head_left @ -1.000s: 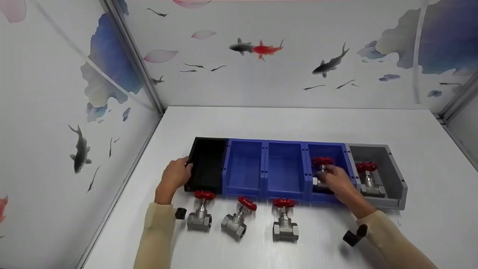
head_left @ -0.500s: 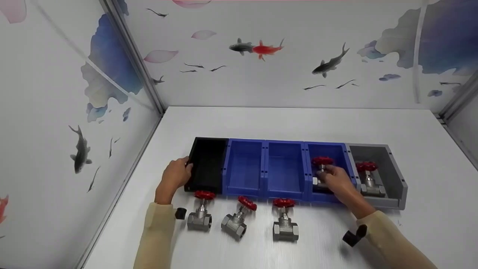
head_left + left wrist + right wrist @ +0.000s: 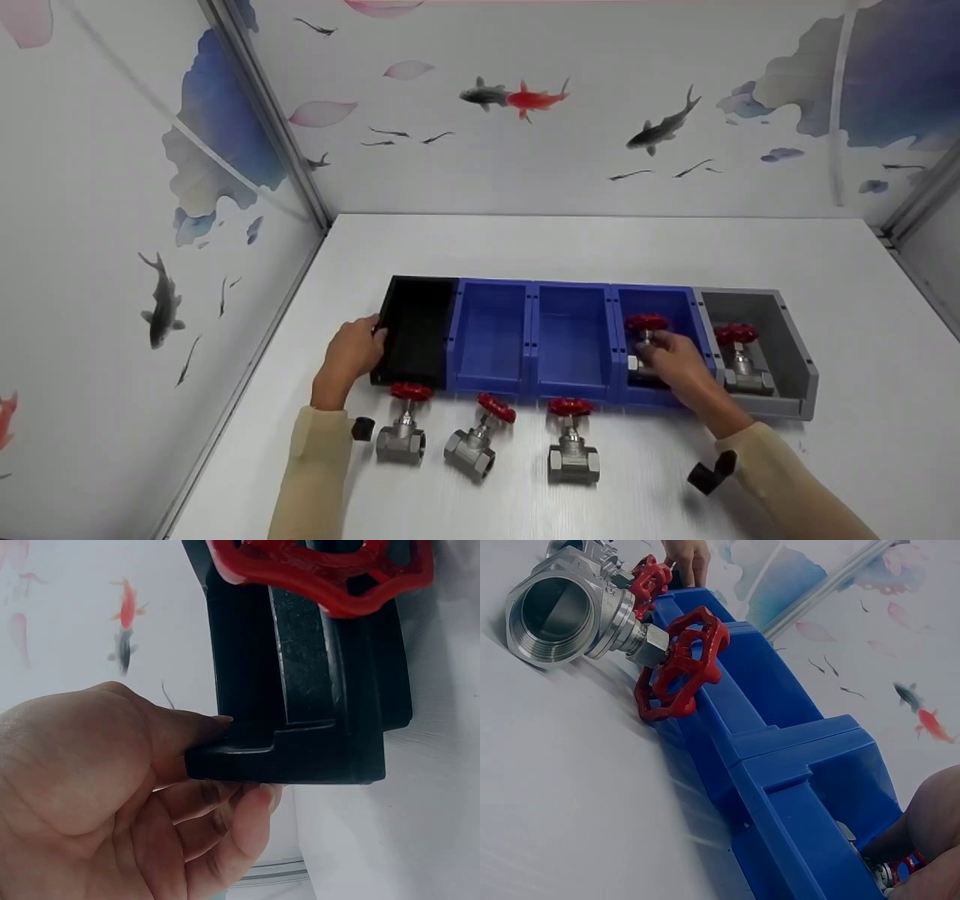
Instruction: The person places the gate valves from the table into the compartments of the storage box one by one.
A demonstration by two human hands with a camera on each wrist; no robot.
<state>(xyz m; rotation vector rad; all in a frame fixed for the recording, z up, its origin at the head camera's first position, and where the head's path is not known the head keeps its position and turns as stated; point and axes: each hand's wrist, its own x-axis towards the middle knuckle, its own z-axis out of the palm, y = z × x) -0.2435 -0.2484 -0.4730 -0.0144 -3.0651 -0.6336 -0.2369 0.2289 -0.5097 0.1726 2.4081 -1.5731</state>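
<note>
My left hand pinches the left wall of a black bin; the left wrist view shows the thumb over the rim and the fingers outside. In the rightmost blue bin lies a steel valve with a red handwheel. My right hand grips this valve below its wheel and hides part of its body. Only the fingers and a bit of the valve show in the right wrist view. Three similar valves, left, middle and right, lie on the table before the bins.
The bins stand joined in one row. Two more blue bins, left and right, hold nothing. At the right end, a grey bin holds another red-wheeled valve. Printed panels wall the white table at back and left.
</note>
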